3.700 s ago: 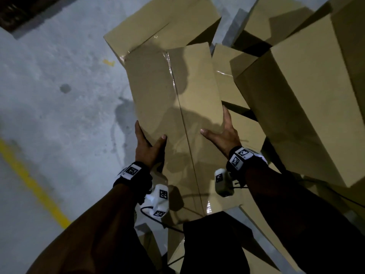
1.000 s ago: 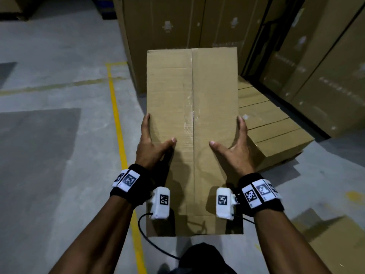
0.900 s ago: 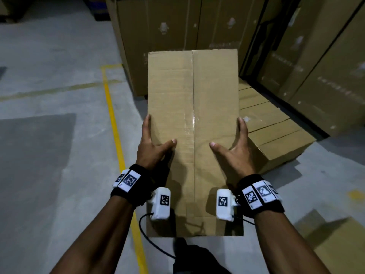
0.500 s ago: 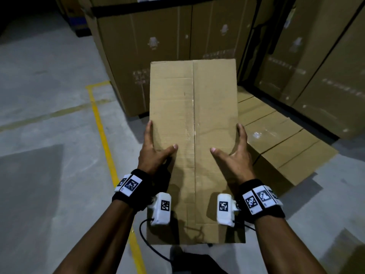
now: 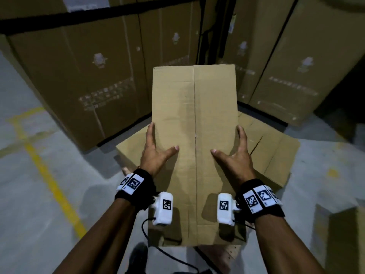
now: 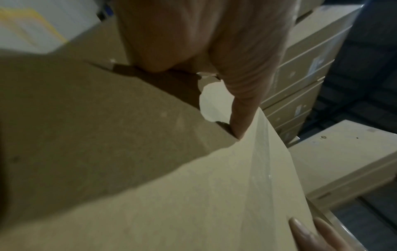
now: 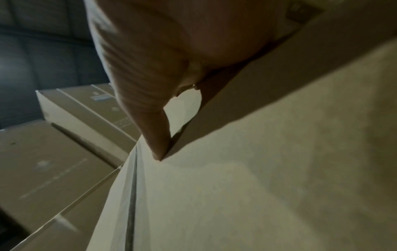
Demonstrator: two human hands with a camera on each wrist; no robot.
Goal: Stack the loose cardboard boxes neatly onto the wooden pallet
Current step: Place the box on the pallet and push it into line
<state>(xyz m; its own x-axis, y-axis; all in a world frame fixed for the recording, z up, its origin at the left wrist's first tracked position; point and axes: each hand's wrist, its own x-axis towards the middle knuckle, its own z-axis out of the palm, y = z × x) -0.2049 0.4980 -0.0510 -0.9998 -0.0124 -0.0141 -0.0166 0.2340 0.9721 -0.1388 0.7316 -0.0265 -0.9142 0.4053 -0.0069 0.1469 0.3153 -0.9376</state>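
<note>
I carry a long cardboard box (image 5: 194, 145) with a taped centre seam, held lengthwise away from me. My left hand (image 5: 156, 151) grips its left edge and my right hand (image 5: 235, 153) its right edge. Each thumb lies on the top face and the fingers run down the side. The wrist views show each thumb (image 6: 242, 118) (image 7: 156, 135) pressed flat on the box top (image 6: 193, 195) (image 7: 257, 186). Below the carried box lies a low row of boxes (image 5: 272, 155) on the wooden pallet (image 5: 223, 256), of which only bits of wood show.
Tall stacks of large printed cartons (image 5: 88, 76) (image 5: 306, 66) stand just behind the pallet, with a dark gap between them. A yellow floor line (image 5: 53, 186) runs along the left. Another cardboard box (image 5: 347, 234) sits on the concrete at lower right. My shoe (image 5: 138, 256) is near the pallet's front.
I lifted the box from the loose pile and walked to the pallet. Over the last second the stacks came closer and the box now hangs over the low row. Both grips are unchanged.
</note>
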